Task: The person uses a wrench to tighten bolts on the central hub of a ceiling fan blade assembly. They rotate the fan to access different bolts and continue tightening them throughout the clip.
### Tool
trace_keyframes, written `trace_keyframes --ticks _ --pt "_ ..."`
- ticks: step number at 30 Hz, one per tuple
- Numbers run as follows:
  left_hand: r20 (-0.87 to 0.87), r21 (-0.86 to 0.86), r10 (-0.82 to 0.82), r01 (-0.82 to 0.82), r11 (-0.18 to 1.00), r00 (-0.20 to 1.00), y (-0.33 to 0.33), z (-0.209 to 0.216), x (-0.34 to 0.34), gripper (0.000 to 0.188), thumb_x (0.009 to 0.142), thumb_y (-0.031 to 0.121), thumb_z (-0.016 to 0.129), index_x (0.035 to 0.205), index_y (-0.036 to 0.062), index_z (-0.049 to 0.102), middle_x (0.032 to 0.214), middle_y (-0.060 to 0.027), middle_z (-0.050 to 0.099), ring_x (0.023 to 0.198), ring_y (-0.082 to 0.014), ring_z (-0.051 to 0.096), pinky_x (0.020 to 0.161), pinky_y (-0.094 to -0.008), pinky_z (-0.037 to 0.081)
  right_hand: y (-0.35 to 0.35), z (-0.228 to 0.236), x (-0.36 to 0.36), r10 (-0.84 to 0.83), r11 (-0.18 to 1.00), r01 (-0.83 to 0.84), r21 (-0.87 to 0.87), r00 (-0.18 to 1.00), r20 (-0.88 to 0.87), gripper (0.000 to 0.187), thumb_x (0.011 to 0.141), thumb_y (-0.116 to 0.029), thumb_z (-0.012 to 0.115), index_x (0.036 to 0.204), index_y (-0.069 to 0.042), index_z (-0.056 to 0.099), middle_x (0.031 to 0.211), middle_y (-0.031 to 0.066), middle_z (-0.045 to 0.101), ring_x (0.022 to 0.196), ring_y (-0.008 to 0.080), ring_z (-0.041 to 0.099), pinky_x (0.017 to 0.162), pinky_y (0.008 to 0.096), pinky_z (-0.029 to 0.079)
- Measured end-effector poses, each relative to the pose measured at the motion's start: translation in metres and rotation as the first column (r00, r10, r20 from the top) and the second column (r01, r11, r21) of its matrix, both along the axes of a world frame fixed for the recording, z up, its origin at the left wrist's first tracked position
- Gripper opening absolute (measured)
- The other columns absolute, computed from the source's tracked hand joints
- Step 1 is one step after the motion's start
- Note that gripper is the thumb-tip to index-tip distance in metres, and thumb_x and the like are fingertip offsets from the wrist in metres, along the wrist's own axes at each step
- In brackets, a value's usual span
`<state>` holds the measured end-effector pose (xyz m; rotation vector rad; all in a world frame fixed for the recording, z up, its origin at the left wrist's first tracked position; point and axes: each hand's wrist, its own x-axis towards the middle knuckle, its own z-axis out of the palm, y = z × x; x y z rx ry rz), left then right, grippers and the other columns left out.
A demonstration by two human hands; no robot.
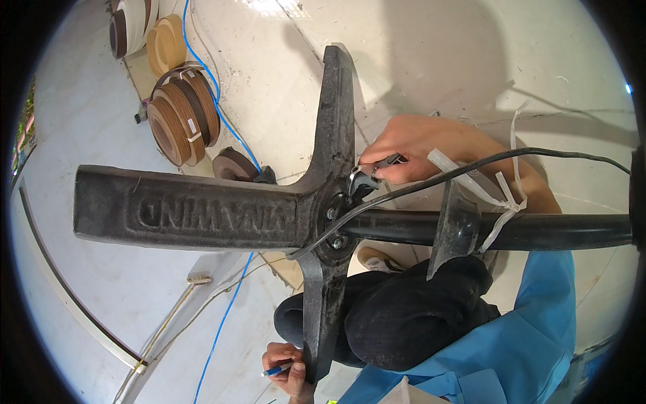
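Note:
A black three-legged metal stand base (202, 209) lies across the middle, raised lettering on its left leg. Its black pole (565, 230) runs off to the right. My right hand (417, 148) is closed around a wrench (364, 180), its grey jaws at the bolts by the hub, on the pole's far side. Two bolt heads (337, 241) show on the hub. At the bottom, my left hand (289, 370) grips the end of the near leg, with a blue-and-white pen-like stick (277, 369) between its fingers. A black cable (417, 180) crosses the hub and pole.
Around the pole sits a dark cone-shaped collar (454, 229), with white plastic ties (501, 209) beside it. Rolls of brown edging strip (182, 124) stand at the upper left. A blue cord (219, 340) and a pale cable (165, 323) run over the floor. My bent knees (404, 316) are under the base.

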<state>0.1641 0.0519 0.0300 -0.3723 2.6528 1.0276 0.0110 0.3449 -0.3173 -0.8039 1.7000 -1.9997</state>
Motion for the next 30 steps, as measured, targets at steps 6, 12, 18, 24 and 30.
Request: trace_keyframes --ticks 6,12,18,24,30 --pt "-0.016 0.013 0.004 -0.004 1.0 1.0 0.001 -0.002 0.001 0.031 0.087 0.022 0.077 0.104 0.0039 0.058 0.096 -0.0113 0.059 0.081 -0.0182 0.054 0.074 -0.0321 0.044 -0.005 -0.001 0.0 0.022 0.998 -0.021 -0.059 0.999 0.032 0.025 0.086 -0.023 0.058 0.097 -0.003 0.068 0.074 0.0175 0.062 0.063 0.031 0.057 0.06 0.0428 0.041" --pt "-0.015 0.021 0.0 0.0 1.0 1.0 -0.001 -0.002 0.001 0.032 0.087 0.023 0.078 0.105 0.004 0.058 0.096 -0.0111 0.059 0.08 -0.0178 0.054 0.073 -0.032 0.044 -0.009 -0.004 0.005 0.016 0.997 -0.01 -0.07 0.997 0.077 0.015 0.088 -0.015 0.061 0.093 -0.002 0.067 0.072 0.0151 0.063 0.061 0.0293 0.057 0.058 0.0416 0.042" --pt "-0.011 0.044 -0.005 0.006 0.999 1.0 -0.024 0.002 0.003 0.037 0.083 0.021 0.082 0.104 0.0047 0.056 0.092 -0.0095 0.055 0.071 -0.0146 0.052 0.064 -0.0278 0.04 -0.013 -0.006 0.009 0.047 0.989 -0.026 -0.148 0.989 0.141 0.011 0.093 -0.012 0.063 0.097 -0.003 0.068 0.068 0.0112 0.06 0.058 0.0246 0.053 0.056 0.0387 0.039" --pt "0.002 0.105 -0.031 0.031 0.994 1.0 -0.034 0.004 0.001 0.039 0.082 0.018 0.082 0.105 0.0043 0.054 0.091 -0.0095 0.055 0.068 -0.0124 0.052 0.06 -0.0251 0.039 -0.018 -0.008 0.025 0.011 0.991 0.019 -0.134 0.975 0.22 0.018 0.096 -0.021 0.066 0.101 -0.004 0.067 0.067 0.011 0.057 0.058 0.0212 0.051 0.057 0.0379 0.04" --pt "0.005 0.015 0.019 -0.019 1.0 1.0 -0.001 -0.001 0.002 0.033 0.087 0.024 0.078 0.103 0.004 0.056 0.099 -0.0133 0.057 0.083 -0.0183 0.053 0.074 -0.0322 0.044 -0.038 -0.012 0.044 -0.085 0.989 0.111 -0.102 0.969 0.231 0.025 0.098 -0.027 0.067 0.104 -0.003 0.065 0.07 0.0161 0.055 0.059 0.0267 0.048 0.058 0.0391 0.039"
